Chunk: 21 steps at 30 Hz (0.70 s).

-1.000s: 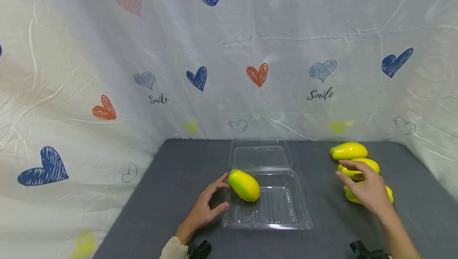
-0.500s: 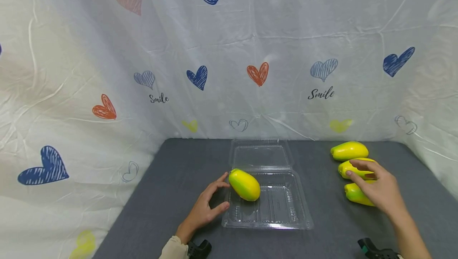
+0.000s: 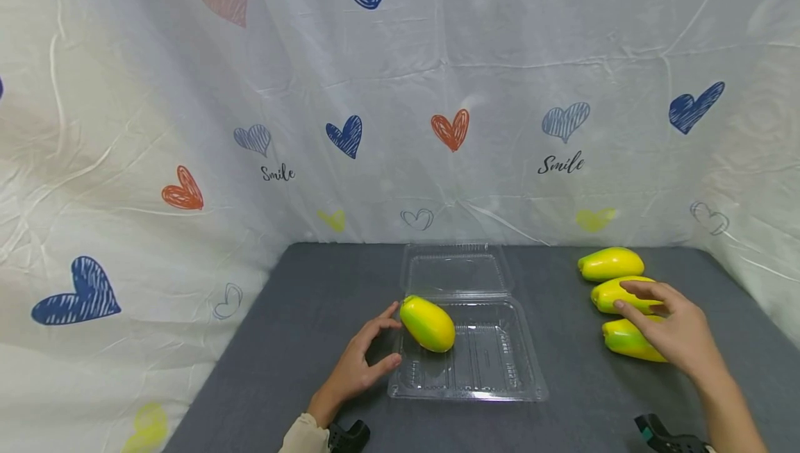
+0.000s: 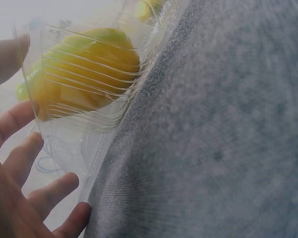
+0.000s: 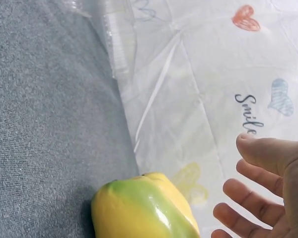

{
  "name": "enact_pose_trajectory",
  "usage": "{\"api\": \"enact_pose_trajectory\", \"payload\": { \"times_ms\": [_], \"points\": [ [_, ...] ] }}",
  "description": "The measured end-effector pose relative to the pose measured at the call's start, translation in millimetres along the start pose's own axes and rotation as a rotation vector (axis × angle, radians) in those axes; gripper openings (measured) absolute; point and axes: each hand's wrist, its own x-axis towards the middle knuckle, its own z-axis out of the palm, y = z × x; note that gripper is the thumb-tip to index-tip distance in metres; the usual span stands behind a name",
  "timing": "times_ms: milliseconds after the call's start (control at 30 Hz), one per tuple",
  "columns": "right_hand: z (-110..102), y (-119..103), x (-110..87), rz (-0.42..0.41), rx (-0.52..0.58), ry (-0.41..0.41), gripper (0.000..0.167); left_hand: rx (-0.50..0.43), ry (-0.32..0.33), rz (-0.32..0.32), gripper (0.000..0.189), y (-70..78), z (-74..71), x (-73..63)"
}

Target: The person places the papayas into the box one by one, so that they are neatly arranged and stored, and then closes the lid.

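The left hand (image 3: pixel 355 367) and right hand (image 3: pixel 681 335) are loosely spread, gripping nothing; the front-right fruit (image 3: pixel 630 341) looks firm and slippery, best cupped around its middle.

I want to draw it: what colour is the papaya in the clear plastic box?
The papaya is yellow with some green, best seen in the head view.

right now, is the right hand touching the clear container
Apart: the head view shows a stretch of grey tabletop between the right hand and the clear container.
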Motion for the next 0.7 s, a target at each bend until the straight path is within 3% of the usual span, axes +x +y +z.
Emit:
{"api": "enact_pose_trajectory", "payload": {
  "times_ms": [700],
  "points": [
    [-7.9, 16.9, 2.8, 0.033, -0.054, -0.096, 0.056, -0.002, 0.001, -0.016, 0.043, 2.5, -0.5, 0.2]
  ]
}}
